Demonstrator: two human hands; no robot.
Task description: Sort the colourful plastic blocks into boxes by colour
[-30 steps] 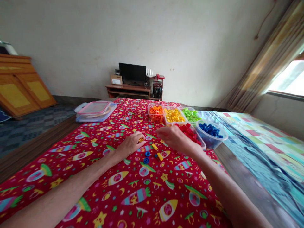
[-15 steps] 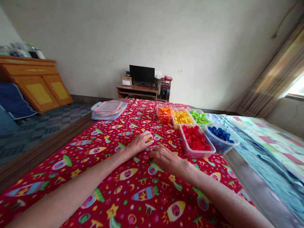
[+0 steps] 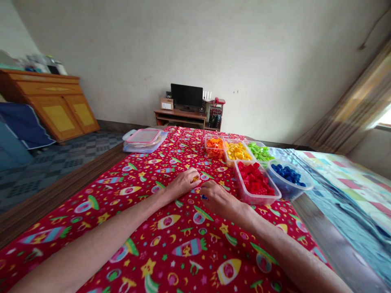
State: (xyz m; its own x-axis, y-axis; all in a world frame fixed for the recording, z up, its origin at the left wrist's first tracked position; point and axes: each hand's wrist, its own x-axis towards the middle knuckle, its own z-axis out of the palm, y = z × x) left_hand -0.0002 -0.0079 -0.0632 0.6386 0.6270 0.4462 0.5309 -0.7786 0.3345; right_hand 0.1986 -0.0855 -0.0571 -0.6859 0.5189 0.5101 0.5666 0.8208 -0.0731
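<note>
My left hand (image 3: 183,183) rests on the red patterned tablecloth (image 3: 171,244), fingers curled round a small yellow piece (image 3: 195,178). Close beside it, my right hand (image 3: 216,199) lies knuckles up over the small loose pieces, fingers bent, a blue piece (image 3: 203,197) showing at its fingertips. Whether it grips that piece I cannot make out. Just right of the hands stands a clear tub of red bricks (image 3: 255,183).
Beyond the red tub are tubs of orange bricks (image 3: 214,146), yellow bricks (image 3: 236,151), green bricks (image 3: 260,151) and a round bowl of blue pieces (image 3: 288,174). Stacked tub lids (image 3: 143,138) lie at the table's far left. A wooden table edge (image 3: 320,228) runs along the right.
My right hand has come back from the red tub to the loose pieces in front of my left hand and now covers them. The camera has swung slightly left.
</note>
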